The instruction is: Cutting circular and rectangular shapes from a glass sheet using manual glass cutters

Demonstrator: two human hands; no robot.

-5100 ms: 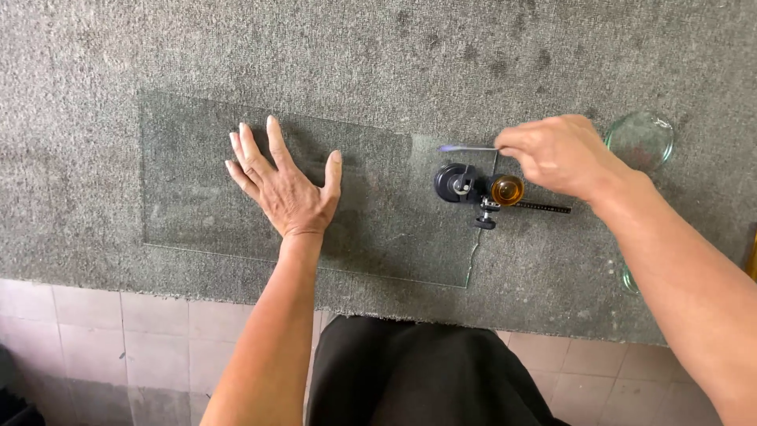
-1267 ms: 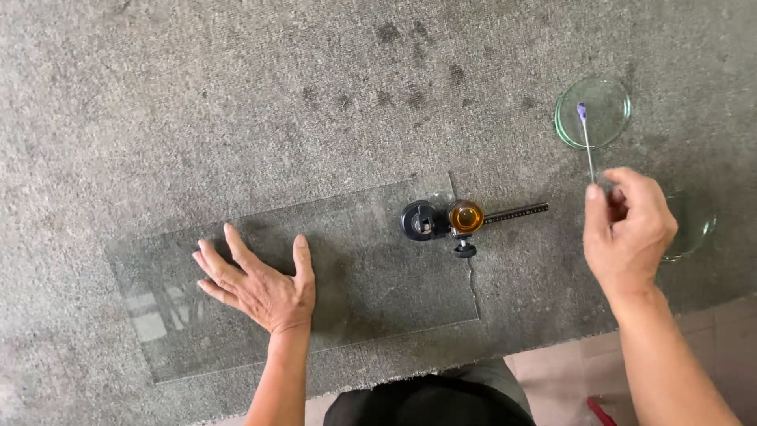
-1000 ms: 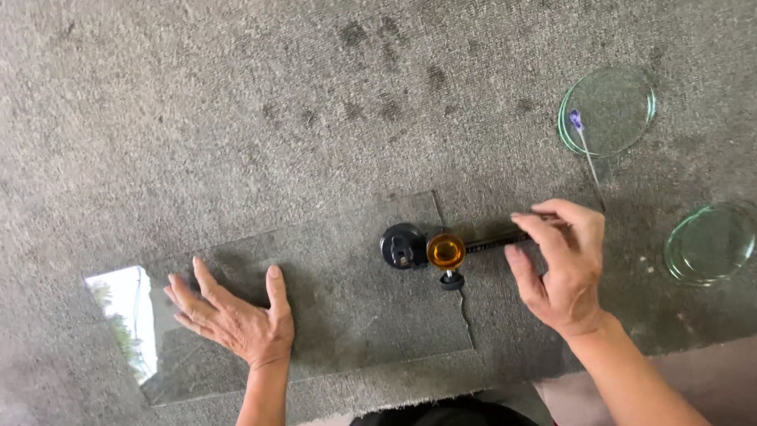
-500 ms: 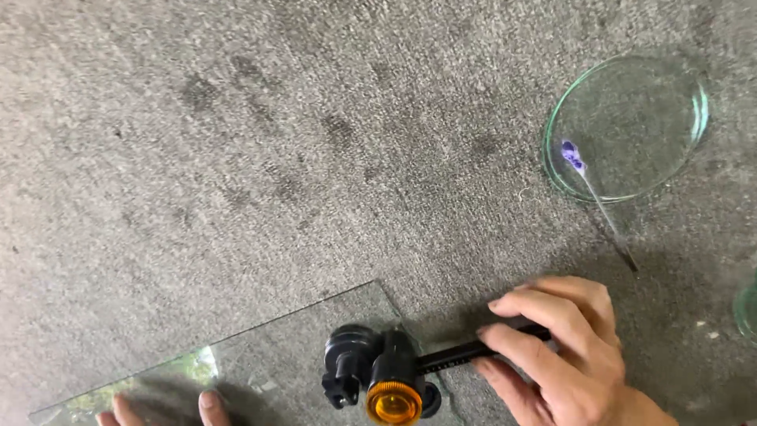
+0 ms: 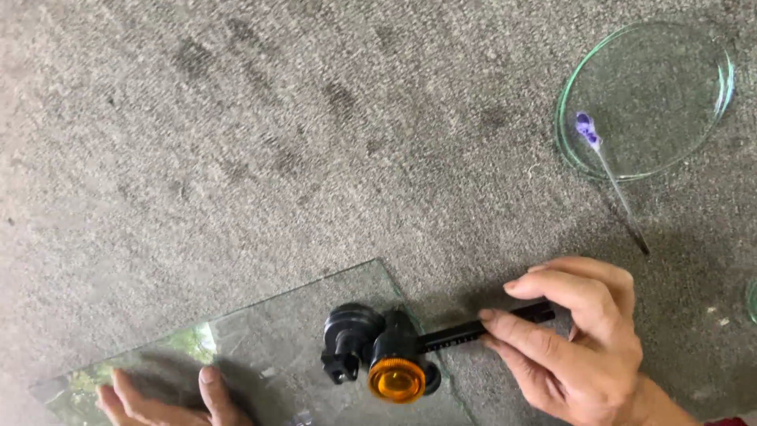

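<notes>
Grey, rough felt-like covering spreads over the desk (image 5: pixel 236 142), and on it lies a clear glass sheet (image 5: pixel 260 347) with one corner pointing up toward the middle of the view. Sitting on that sheet near its right edge is a black cutting tool (image 5: pixel 378 359) with a round orange knob (image 5: pixel 396 380) on top and a thin black bar (image 5: pixel 473 330) running out to the right, past the glass edge and over the bare covering. The bar's long axis runs roughly left to right, rising slightly toward the right. The right hand (image 5: pixel 579 347) is the nearer one to the tool: its fingers (image 5: pixel 536 341) are pinching the outer end of the bar, thumb and forefinger closed on it from either side, so the tool's head lies just to the left of the fingers, along the line of the bar. The left hand (image 5: pixel 158 398) is only partly in view at the bottom edge; its fingers lie spread and flat on the glass, well left of the tool and apart from it. At the upper right, well away from both hands, a round shallow glass dish (image 5: pixel 714 95) rests on the covering, with a thin stick tipped in purple (image 5: pixel 611 177) lying across its rim.
</notes>
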